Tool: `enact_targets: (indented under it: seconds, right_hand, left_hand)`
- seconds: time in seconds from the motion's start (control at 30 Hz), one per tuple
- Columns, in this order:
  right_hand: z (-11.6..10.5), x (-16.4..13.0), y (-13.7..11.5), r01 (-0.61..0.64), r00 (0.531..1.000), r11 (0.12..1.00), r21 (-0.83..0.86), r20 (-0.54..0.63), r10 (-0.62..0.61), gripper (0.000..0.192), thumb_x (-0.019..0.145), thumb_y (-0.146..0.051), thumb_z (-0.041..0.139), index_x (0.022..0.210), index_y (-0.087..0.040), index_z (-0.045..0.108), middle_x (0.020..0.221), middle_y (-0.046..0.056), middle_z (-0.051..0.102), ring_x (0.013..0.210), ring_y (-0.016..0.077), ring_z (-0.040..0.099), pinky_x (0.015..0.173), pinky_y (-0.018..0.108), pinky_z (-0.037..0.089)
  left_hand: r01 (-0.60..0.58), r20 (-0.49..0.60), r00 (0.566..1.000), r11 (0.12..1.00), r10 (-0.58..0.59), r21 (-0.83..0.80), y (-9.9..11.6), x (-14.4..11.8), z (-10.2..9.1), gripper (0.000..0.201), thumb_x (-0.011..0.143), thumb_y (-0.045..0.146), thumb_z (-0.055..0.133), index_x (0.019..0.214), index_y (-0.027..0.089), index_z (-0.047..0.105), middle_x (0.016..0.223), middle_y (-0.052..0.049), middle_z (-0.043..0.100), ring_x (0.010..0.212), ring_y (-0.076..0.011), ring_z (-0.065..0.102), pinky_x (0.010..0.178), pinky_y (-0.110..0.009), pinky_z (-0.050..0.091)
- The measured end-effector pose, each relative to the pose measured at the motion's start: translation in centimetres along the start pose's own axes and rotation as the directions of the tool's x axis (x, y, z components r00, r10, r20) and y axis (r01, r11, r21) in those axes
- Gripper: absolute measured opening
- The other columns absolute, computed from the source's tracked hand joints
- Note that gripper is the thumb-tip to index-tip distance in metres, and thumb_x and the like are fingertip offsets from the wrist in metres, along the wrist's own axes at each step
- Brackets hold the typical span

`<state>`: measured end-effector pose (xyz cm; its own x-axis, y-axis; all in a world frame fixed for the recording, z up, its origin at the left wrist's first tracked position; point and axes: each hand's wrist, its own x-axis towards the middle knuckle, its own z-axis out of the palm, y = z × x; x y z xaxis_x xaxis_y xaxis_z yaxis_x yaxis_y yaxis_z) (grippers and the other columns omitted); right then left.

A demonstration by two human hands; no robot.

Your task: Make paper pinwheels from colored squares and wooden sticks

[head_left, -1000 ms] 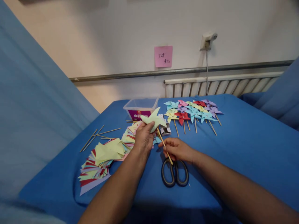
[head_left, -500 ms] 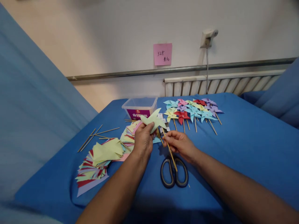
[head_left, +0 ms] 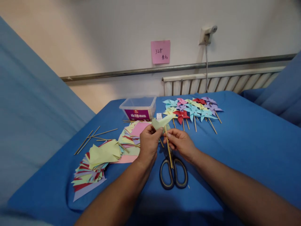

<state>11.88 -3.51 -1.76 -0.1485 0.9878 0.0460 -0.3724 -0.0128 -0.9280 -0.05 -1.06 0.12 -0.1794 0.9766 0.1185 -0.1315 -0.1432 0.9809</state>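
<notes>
- The left hand [head_left: 149,141] hides part of the light green paper [head_left: 164,120].
- The blades of the scissors [head_left: 186,174] mostly hide behind the right hand [head_left: 180,142] and wooden stick [head_left: 169,152].
- A white speck [head_left: 188,186] is too tiny to name.
- The left edge cuts off a blue curtain [head_left: 35,125].

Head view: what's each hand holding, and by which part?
Left hand: pale green folded paper, by its near side. Right hand: wooden stick, by its upper part.
</notes>
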Motion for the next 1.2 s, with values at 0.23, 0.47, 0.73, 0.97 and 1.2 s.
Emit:
enact_targets:
  seconds: [0.23,0.47,0.73,0.97,1.2]
  right_hand:
    - [0.1,0.06,-0.01,-0.005,1.0,1.0,-0.023,0.005,0.005,0.038,0.071,-0.054,0.072,0.077,-0.019,0.06,0.066,-0.002,0.066,0.04,0.0045,0.042,0.039,0.02,0.028]
    - [0.07,-0.02,-0.08,0.017,1.0,0.999,-0.03,0.008,-0.017,0.037,0.073,-0.054,0.072,0.078,-0.019,0.059,0.065,-0.003,0.065,0.04,0.0046,0.042,0.039,0.02,0.029]
    - [0.34,-0.17,-0.36,0.02,1.0,0.999,-0.035,-0.016,-0.02,0.039,0.069,-0.054,0.074,0.076,-0.02,0.057,0.062,-0.004,0.064,0.038,0.0046,0.041,0.039,0.02,0.029]
    - [0.43,-0.39,-0.5,0.026,0.999,0.999,-0.039,-0.027,-0.027,0.038,0.068,-0.052,0.075,0.074,-0.02,0.056,0.061,-0.004,0.064,0.037,0.0046,0.041,0.037,0.019,0.028]
    - [0.52,-0.31,-0.47,0.017,0.999,0.999,-0.029,-0.047,-0.019,0.04,0.067,-0.052,0.076,0.073,-0.02,0.054,0.059,-0.005,0.063,0.037,0.0041,0.041,0.034,0.017,0.026]
  left_hand:
    - [-0.001,0.035,0.999,1.0,0.001,-0.01,0.28,-0.45,0.11,0.018,0.061,0.025,0.077,0.073,0.015,0.068,0.063,0.0,0.065,0.057,-0.0125,0.056,0.058,-0.024,0.042]
    - [-0.005,0.045,0.999,1.0,0.005,-0.014,0.45,-0.53,0.1,0.02,0.064,0.029,0.077,0.075,0.014,0.069,0.064,-0.001,0.066,0.057,-0.0125,0.056,0.057,-0.024,0.042]
    - [0.005,0.022,1.0,0.999,-0.004,-0.031,0.62,-0.53,0.11,0.019,0.062,0.026,0.078,0.075,0.014,0.071,0.071,-0.002,0.068,0.065,-0.0138,0.059,0.064,-0.025,0.045]
    - [0.017,0.018,1.0,0.999,-0.016,-0.039,0.51,-0.51,0.13,0.02,0.062,0.026,0.078,0.076,0.014,0.071,0.071,-0.002,0.068,0.065,-0.0146,0.06,0.063,-0.025,0.045]
    - [0.022,0.03,0.999,0.999,-0.021,-0.046,0.38,-0.49,0.16,0.02,0.063,0.026,0.077,0.078,0.014,0.071,0.074,-0.003,0.07,0.068,-0.0153,0.061,0.065,-0.026,0.046]
